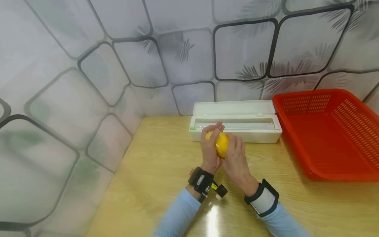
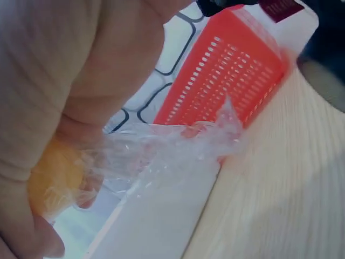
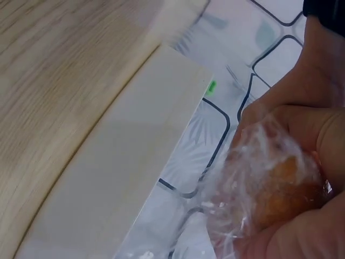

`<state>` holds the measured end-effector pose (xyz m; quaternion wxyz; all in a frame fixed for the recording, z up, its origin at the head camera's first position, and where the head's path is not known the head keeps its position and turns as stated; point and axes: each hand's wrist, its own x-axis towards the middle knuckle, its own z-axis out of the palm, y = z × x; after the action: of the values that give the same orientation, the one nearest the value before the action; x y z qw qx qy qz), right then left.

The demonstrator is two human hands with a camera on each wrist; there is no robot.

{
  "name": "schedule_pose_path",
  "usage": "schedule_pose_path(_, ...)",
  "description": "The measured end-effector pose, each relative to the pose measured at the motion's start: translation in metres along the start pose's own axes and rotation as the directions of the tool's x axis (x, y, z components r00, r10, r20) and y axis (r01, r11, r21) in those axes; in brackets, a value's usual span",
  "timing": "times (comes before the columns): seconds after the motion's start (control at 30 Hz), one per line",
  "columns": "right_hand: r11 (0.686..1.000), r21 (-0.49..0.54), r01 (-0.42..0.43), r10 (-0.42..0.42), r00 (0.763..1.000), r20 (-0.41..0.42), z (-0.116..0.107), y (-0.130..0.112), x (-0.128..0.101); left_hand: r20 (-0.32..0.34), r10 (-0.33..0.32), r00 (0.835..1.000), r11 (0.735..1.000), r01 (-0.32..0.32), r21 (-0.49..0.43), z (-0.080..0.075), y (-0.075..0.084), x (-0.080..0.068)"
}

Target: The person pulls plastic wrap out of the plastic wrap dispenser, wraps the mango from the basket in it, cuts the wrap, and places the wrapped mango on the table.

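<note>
Both hands hold a yellow-orange fruit [image 1: 222,144] between them, above the table in front of the dispenser box. The left hand [image 1: 211,149] curls round its left side, fingers pointing up. On the other side the right hand [image 1: 236,159] grips it with bent fingers. Clear cling film [image 2: 178,151] covers the fruit and trails off it in a crumpled tail in the left wrist view. Bunched film [image 3: 237,178] also shows round the fruit [image 3: 288,197] in the right wrist view. Palms and fingers hide much of the fruit.
A white cling film dispenser [image 1: 237,135] stands against the back wall with its lid raised and a roll inside. To its right is a red perforated plastic basket [image 1: 299,148]. Patterned sheeting [image 1: 189,52] lines the back and left of the wooden table [image 1: 154,164].
</note>
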<state>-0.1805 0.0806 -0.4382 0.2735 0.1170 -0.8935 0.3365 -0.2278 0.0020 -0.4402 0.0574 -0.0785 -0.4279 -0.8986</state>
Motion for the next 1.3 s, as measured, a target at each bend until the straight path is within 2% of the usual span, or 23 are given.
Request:
schedule_pose_path(0.1, 1.000, -0.013, 0.009, -0.009, 1.000, 0.007, 0.002, -0.003, -0.001, 0.008, 0.029, 1.000, 0.992, -0.029, 0.120, -0.003, 0.004, 0.001)
schedule_pose_path(0.2, 0.999, 0.000, 0.036, -0.036, 0.999, 0.017, 0.003, -0.005, -0.003, -0.002, 0.039, 0.999, 0.969, -0.037, 0.244, -0.006, 0.010, 0.004)
schedule_pose_path(0.27, 0.998, 0.047, 0.036, -0.039, 0.997, 0.060, -0.001, -0.008, -0.003, -0.015, 0.054, 0.998, 0.966, -0.048, 0.253, -0.007, 0.016, 0.007)
schedule_pose_path(0.37, 0.988, 0.156, -0.015, -0.013, 0.984, 0.175, -0.014, -0.008, 0.003, -0.003, 0.064, 0.998, 0.979, -0.062, 0.196, -0.007, 0.024, 0.011)
schedule_pose_path(0.43, 0.972, 0.209, -0.105, 0.045, 0.961, 0.274, -0.025, -0.007, 0.010, 0.042, 0.067, 0.997, 0.983, -0.074, 0.168, -0.007, 0.029, 0.013)
schedule_pose_path(0.5, 0.947, 0.266, -0.179, 0.074, 0.930, 0.359, -0.034, -0.002, 0.016, 0.122, 0.060, 0.991, 0.985, -0.079, 0.155, -0.007, 0.032, 0.014)
schedule_pose_path(0.6, 0.899, 0.352, -0.259, 0.071, 0.882, 0.467, -0.042, 0.007, 0.021, 0.246, 0.032, 0.969, 0.986, -0.071, 0.152, -0.007, 0.033, 0.013)
schedule_pose_path(0.67, 0.868, 0.406, -0.285, 0.047, 0.862, 0.505, -0.043, 0.011, 0.023, 0.296, 0.016, 0.955, 0.986, -0.063, 0.152, -0.007, 0.033, 0.013)
schedule_pose_path(0.77, 0.850, 0.427, -0.309, 0.053, 0.857, 0.513, -0.042, 0.013, 0.023, 0.323, 0.001, 0.947, 0.975, -0.073, 0.211, -0.006, 0.034, 0.013)
schedule_pose_path(0.87, 0.866, 0.391, -0.312, 0.104, 0.877, 0.469, -0.040, 0.014, 0.022, 0.284, 0.004, 0.959, 0.962, -0.081, 0.259, -0.005, 0.034, 0.013)
schedule_pose_path(0.93, 0.871, 0.373, -0.319, 0.142, 0.891, 0.430, -0.038, 0.013, 0.022, 0.247, 0.012, 0.969, 0.965, -0.076, 0.249, -0.004, 0.035, 0.013)
schedule_pose_path(1.03, 0.879, 0.339, -0.337, 0.193, 0.899, 0.394, -0.034, 0.010, 0.021, 0.235, 0.019, 0.972, 0.971, -0.074, 0.227, -0.001, 0.036, 0.011)
schedule_pose_path(1.17, 0.899, 0.286, -0.332, 0.208, 0.898, 0.387, -0.033, 0.004, 0.018, 0.258, -0.004, 0.966, 0.967, -0.062, 0.247, 0.003, 0.034, 0.006)
schedule_pose_path(1.3, 0.903, 0.272, -0.333, 0.207, 0.891, 0.404, -0.038, 0.001, 0.016, 0.225, -0.017, 0.974, 0.972, -0.037, 0.234, 0.007, 0.027, 0.001)
